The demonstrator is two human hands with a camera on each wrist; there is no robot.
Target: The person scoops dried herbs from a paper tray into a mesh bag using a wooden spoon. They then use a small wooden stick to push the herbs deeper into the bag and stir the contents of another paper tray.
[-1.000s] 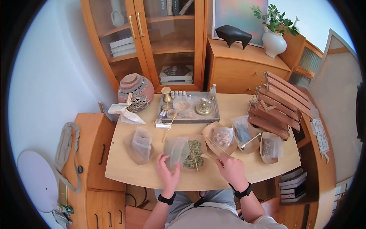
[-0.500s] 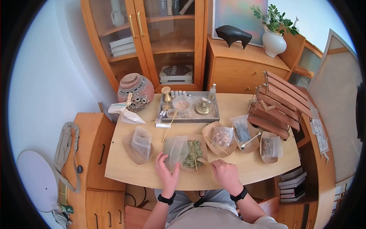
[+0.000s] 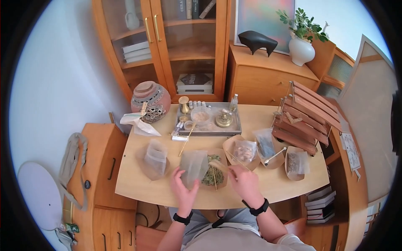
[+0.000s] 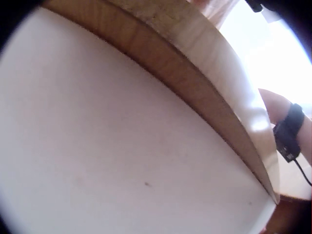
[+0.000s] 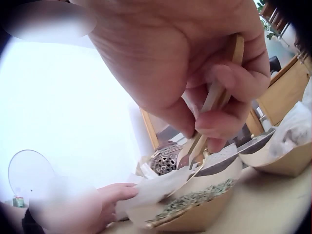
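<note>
My left hand (image 3: 184,193) holds a translucent pouch (image 3: 194,166) between thumb and fingers, over the left part of a paper tray (image 3: 224,182). Dried green herbs (image 3: 215,178) lie in that tray, with a thin gold stick across them. From the right, my right hand (image 3: 246,182) pinches wooden tongs (image 3: 221,166), whose tips reach over the herbs near the pouch. The right wrist view shows the fingers curled round the tongs (image 5: 213,103), above the herbs (image 5: 192,200) and beside the pouch (image 5: 155,189). In the left wrist view the table's edge hides the left hand's work.
Another pouch in a paper tray (image 3: 141,167) lies to the left; several filled trays stand to the right. Behind are a grey tray (image 3: 205,134) with brass vessels, a clay pot (image 3: 146,94) and a wooden slatted rack (image 3: 307,113). A gold-coloured stick lies near the grey tray.
My right hand has moved left with the tongs, bringing their tips closer to the pouch. The pouch stands slightly higher in my left hand, which has barely moved. The head view has shifted slightly.
</note>
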